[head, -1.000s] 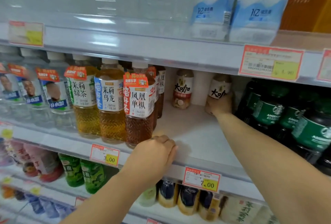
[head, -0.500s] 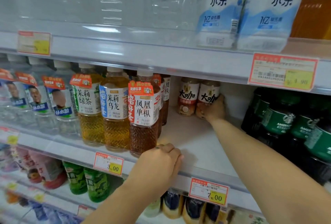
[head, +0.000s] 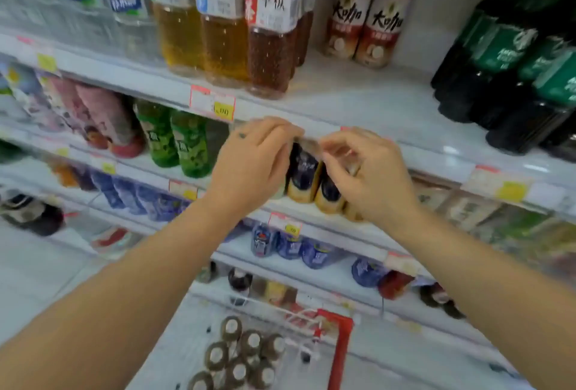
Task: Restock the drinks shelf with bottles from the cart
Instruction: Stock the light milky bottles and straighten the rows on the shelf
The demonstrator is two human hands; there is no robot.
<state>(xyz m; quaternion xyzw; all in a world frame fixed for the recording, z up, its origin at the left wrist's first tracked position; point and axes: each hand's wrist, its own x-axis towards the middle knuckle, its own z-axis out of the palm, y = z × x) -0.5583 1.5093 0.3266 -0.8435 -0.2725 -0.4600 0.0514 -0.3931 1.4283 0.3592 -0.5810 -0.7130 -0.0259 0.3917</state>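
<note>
Two brown-and-white coffee bottles point(head: 363, 18) stand side by side at the back of the drinks shelf point(head: 358, 99), with bare shelf in front of them. Low in the view, the cart point(head: 341, 349) holds several brown-capped bottles point(head: 241, 355). My left hand point(head: 252, 168) and my right hand point(head: 364, 177) meet in front of the shelf's front edge. Their fingertips pinch a small translucent piece point(head: 307, 142) between them. The piece is blurred and I cannot tell what it is.
Tall tea bottles point(head: 224, 25) stand left of the gap and dark green-labelled bottles point(head: 511, 68) stand right of it. Lower shelves hold green bottles point(head: 174, 143), dark cans point(head: 304, 171) and blue bottles point(head: 290, 243). Price tags point(head: 212, 106) line the shelf edges.
My right hand let go of the coffee bottle at the shelf back and pulled out. My left hand left the shelf edge. Both hands now meet, and the view tilted down onto the cart.
</note>
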